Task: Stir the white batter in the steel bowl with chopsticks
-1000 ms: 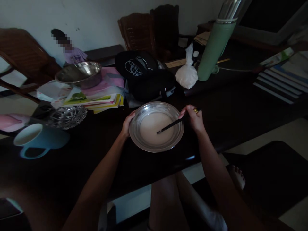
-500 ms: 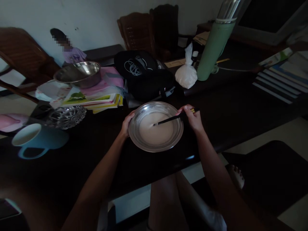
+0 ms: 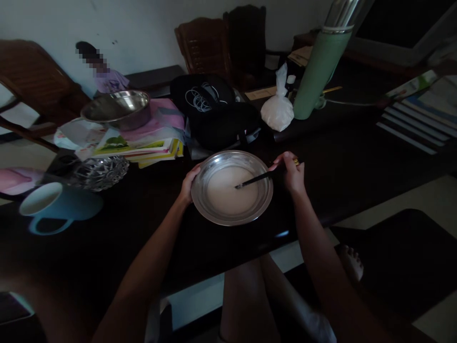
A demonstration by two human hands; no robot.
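Note:
A wide metal bowl [image 3: 232,220] stands on the dark table, with a pale, milky liquid [image 3: 228,195] in it. My left hand [image 3: 190,183] grips the bowl's left rim, fingers curled around the outside. In my right hand [image 3: 293,174], closed at the bowl's right side, are black chopsticks [image 3: 255,179] with gold-coloured ends. They slant down to the left over the rim, and their tips are at the liquid's surface. Whether it is one stick or two pressed together is hard to make out.
Beyond the bowl lie a black bag [image 3: 217,114], a tied bag of white powder [image 3: 277,113] and a green thermos [image 3: 317,76]. To the left are a blue mug [image 3: 59,209], a glass dish [image 3: 102,172] and a second metal bowl [image 3: 119,114] on books. A person [image 3: 109,81] is behind.
My right hand has shifted a little to the right, drawing the chopstick tips rightward through the liquid. My left hand keeps its grip on the bowl.

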